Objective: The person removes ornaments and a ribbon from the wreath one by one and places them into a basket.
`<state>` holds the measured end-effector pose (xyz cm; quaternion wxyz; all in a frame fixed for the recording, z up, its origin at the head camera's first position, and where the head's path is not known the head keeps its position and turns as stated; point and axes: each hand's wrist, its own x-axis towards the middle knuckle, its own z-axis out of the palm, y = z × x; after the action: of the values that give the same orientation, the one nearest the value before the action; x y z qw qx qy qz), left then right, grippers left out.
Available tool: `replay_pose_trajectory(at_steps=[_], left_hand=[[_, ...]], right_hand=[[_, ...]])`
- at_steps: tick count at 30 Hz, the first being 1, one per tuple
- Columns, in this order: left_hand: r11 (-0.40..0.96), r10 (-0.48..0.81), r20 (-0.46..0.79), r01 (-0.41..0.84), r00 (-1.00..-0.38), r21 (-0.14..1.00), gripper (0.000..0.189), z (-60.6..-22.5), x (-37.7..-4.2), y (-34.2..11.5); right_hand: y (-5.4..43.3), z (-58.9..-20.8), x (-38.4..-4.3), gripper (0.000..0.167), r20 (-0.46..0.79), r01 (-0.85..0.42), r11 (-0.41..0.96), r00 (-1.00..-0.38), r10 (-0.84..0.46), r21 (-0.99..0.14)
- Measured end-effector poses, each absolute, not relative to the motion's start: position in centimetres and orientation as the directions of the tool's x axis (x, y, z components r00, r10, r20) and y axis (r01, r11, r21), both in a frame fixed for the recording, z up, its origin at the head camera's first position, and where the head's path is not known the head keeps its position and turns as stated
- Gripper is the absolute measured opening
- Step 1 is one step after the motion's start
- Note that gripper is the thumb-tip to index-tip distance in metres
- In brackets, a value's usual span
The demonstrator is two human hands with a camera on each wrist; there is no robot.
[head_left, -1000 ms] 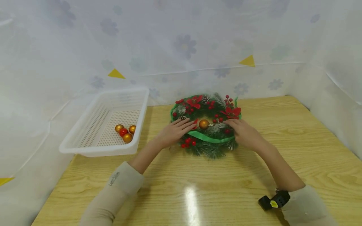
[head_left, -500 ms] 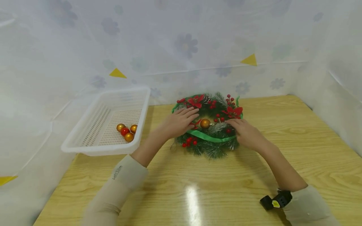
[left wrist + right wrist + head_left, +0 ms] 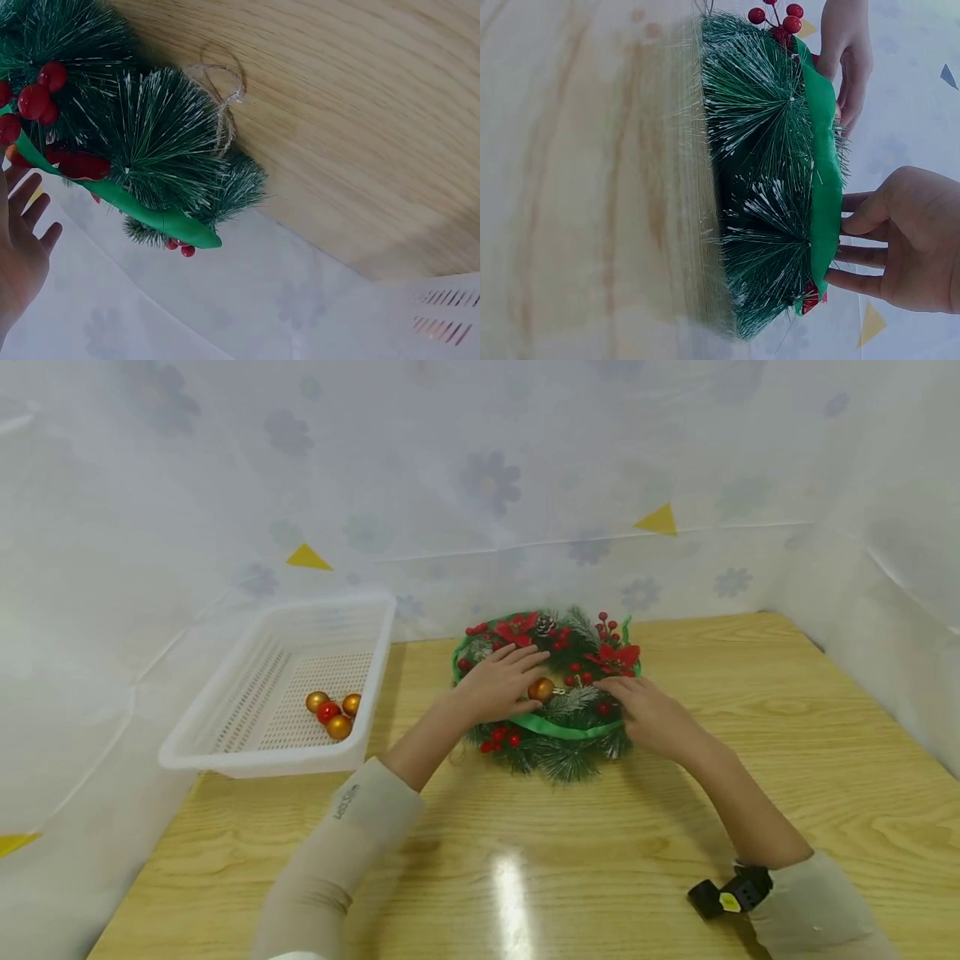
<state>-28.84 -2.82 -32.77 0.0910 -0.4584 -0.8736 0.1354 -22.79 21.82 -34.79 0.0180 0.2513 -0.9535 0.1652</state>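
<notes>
A green wreath [image 3: 570, 760] with red flowers, berries and pine cones lies on the table, a green ribbon [image 3: 826, 172] running along it. On its near inner side sits a golden ball ornament [image 3: 541, 690] with a metal cap. My left hand [image 3: 501, 683] is over the wreath's left side, fingers spread and thumb apart, just left of the ball; part of the ball is covered. At the wreath's right side, my right hand [image 3: 656, 717] rests its extended fingers on the ribbon and greenery. Its fingertips are partly hidden in the head view.
A white plastic basket [image 3: 176, 756] stands on the left with several golden balls and one red ball [image 3: 327, 712] inside. A twine loop [image 3: 223, 97] sticks out from the wreath. White patterned sheeting [image 3: 480, 552] hangs behind the wooden table [image 3: 600, 860].
My left hand has lifted from the wreath's left edge and moved right toward the golden ball, its thumb spreading from the fingers. The right hand, wreath and basket stay in place.
</notes>
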Motion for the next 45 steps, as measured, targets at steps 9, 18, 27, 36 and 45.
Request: replay_pose_trajectory(at_steps=[9,18,27,36,45], left_hand=[[0.541,0.825,0.028,0.773,-0.565,-0.330,0.055,-33.1,-28.9,-2.6],[0.541,0.828,0.083,0.751,-0.554,-0.378,0.053,-32.6,-28.9,-2.4],[0.535,0.839,0.149,0.745,-0.523,-0.399,0.052,-32.1,-29.1,-1.8],[0.515,0.857,0.239,0.739,-0.456,-0.434,0.049,-31.6,-29.1,-1.3],[0.516,0.856,0.271,0.719,-0.439,-0.466,0.049,-31.5,-29.1,-1.0]], right_hand=[[21.7,-34.7,-22.8,0.048,0.126,-0.489,0.818,-0.872,-0.474,-0.304],[21.7,-34.6,-22.7,0.046,0.127,-0.488,0.821,-0.872,-0.472,-0.296],[21.7,-34.8,-22.6,0.045,0.145,-0.505,0.813,-0.863,-0.484,-0.290],[21.7,-34.7,-22.6,0.043,0.154,-0.510,0.813,-0.860,-0.486,-0.282],[21.7,-34.8,-22.7,0.043,0.149,-0.511,0.814,-0.860,-0.488,-0.277]])
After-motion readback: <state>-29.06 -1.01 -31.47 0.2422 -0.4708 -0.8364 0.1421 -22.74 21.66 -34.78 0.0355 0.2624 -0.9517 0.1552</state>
